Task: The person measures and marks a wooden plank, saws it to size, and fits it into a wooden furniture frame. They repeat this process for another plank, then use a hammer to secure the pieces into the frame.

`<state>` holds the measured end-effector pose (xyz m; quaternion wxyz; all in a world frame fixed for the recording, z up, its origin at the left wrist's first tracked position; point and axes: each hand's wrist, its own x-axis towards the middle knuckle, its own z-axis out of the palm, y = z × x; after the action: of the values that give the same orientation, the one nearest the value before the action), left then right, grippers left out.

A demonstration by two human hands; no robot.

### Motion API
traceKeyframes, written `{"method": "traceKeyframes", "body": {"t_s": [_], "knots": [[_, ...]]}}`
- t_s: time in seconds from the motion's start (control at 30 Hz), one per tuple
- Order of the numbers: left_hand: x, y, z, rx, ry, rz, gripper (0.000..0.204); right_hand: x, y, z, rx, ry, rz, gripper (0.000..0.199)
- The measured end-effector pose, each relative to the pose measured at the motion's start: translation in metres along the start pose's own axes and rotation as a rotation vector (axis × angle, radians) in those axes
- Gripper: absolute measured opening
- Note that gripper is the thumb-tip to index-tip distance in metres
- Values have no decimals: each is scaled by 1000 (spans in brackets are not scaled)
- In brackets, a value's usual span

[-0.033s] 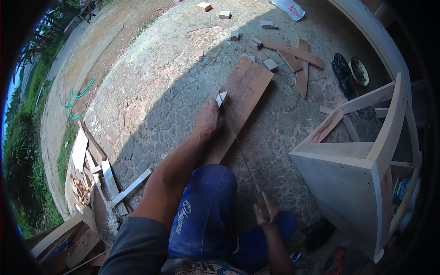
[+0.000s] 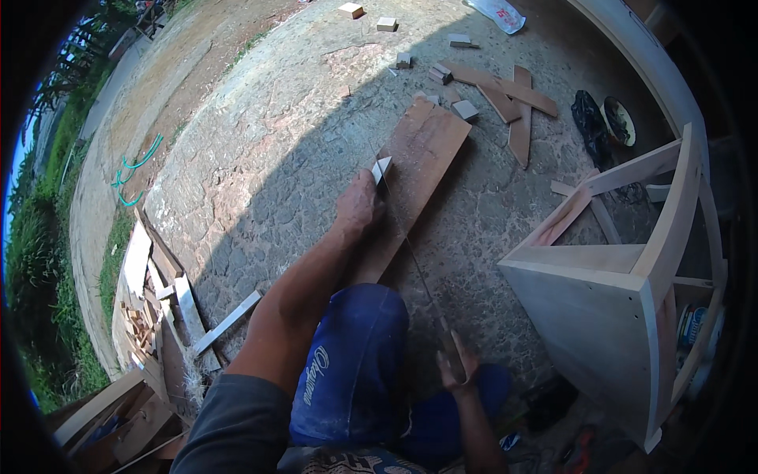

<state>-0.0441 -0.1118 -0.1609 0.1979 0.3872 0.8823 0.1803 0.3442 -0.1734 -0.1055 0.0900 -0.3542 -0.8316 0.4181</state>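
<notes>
My left hand [image 2: 360,202] is closed on a small pale wood block [image 2: 382,168], pressing it down at the left edge of a wide brown board [image 2: 430,146]. A thin handsaw [image 2: 417,259] runs diagonally from the lower right up to the block, its blade edge-on and touching it. Low and to the right, my right hand [image 2: 460,363] grips the saw's handle. My knee, in blue trousers [image 2: 351,347], comes against the near end of the board. The fingertips of my left hand are partly hidden.
An unfinished wooden frame with a panel [image 2: 580,316] stands at the right. Wood strips [image 2: 519,118] lie crossed beyond the board, near several small blocks [image 2: 387,24]. Offcuts [image 2: 178,304] are piled at the left. A black bag [image 2: 587,126] lies beside a round container [image 2: 618,122].
</notes>
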Motion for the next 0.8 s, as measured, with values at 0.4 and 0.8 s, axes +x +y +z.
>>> {"method": "traceKeyframes", "body": {"t_s": [0.4,0.8], "knots": [[3,0,4,2,1,44,44,15,28,25,15,208,-166,57],[2,-22,-7,-392,-86,191,38,138,-6,-15,-160,487,-504,53]]}}
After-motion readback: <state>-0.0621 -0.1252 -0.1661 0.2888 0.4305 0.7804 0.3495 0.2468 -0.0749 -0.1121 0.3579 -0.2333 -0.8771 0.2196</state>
